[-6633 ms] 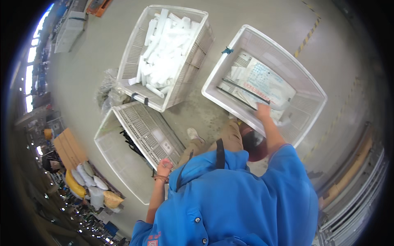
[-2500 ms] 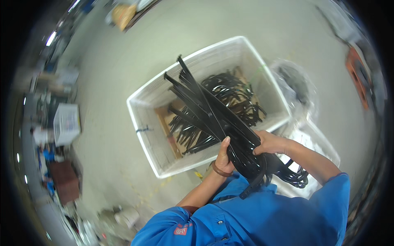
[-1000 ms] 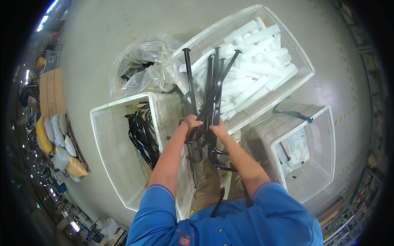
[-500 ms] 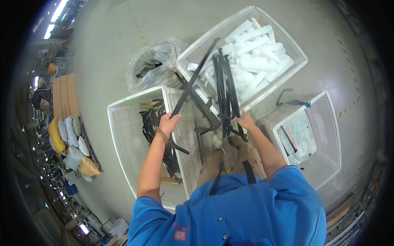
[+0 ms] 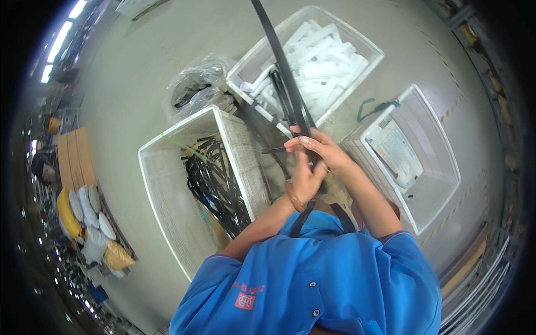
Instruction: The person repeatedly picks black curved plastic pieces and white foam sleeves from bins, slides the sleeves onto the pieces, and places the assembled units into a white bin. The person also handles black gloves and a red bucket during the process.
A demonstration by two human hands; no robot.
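A long black strip (image 5: 285, 67) rises from my hands, past the white pieces, to the top edge of the picture. Near its lower end, my left hand (image 5: 306, 181) is closed around it. Just above, my right hand (image 5: 324, 149) lies against the strip with fingers stretched out and partly curled; their contact with it is partly hidden. Behind the strip, more black strips (image 5: 279, 92) lean on the rim of a crate of white pieces. A brown band circles my left wrist.
A white crate (image 5: 218, 125) at left holds tangled black strips (image 5: 209, 178). Ahead, another crate (image 5: 375, 62) contains white tube-like pieces (image 5: 329, 70). A crate (image 5: 427, 218) at right holds a printed white package (image 5: 395, 153). Clear plastic bags (image 5: 195, 84) lie behind; sacks (image 5: 95, 218) are stacked far left.
My left hand has moved right, bringing the black strip over to my right hand, which has left the bundle of strips. The strip now stands higher and nearer.
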